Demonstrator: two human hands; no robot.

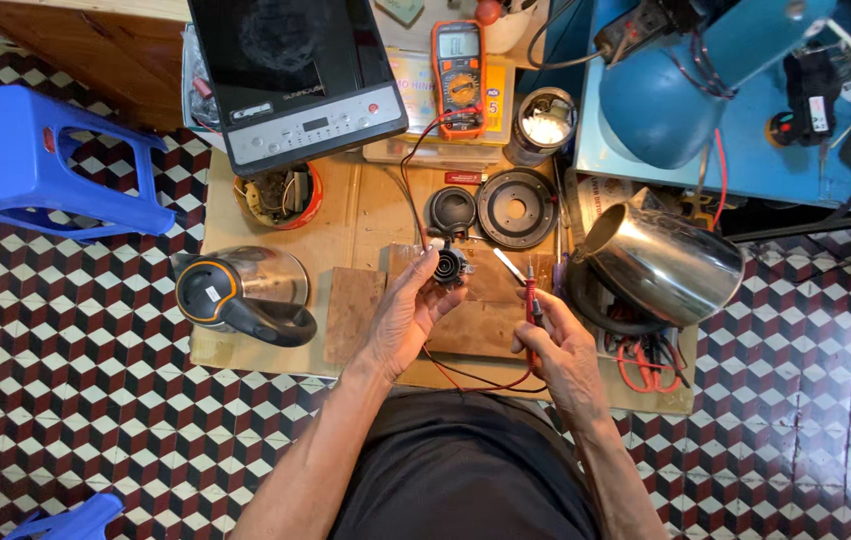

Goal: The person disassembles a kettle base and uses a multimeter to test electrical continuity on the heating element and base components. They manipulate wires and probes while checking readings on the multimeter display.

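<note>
Left hand (407,312) pinches a small round black ribbed connector part (450,266), fingers closed about it, above a worn wooden board (485,325). Right hand (563,352) wraps a slim red probe (530,305), tip up, just beside the part. Beyond: black ring (516,208), shiny steel kettle (660,262) tipped sideways, orange multimeter (458,78), red tub (282,196) of wire scraps.
</note>
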